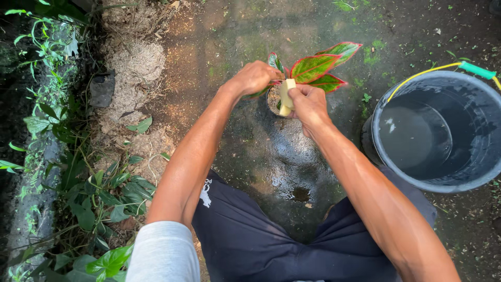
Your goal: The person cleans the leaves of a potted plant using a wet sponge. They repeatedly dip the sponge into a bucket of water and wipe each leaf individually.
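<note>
A small potted plant (318,68) with red-and-green leaves stands on wet ground in front of me. My left hand (254,77) grips the plant at its base, fingers closed around the stems by the pot's rim (271,102). My right hand (309,104) holds a pale yellow sponge (286,94) pressed against the pot's near side. Most of the pot is hidden behind my hands.
A dark bucket (443,172) with water and a yellow-green handle (477,70) stands at the right. Leafy green plants (99,198) and a concrete edge line the left. A mound of pale sandy soil (135,68) lies at the upper left. The ground between my knees is wet.
</note>
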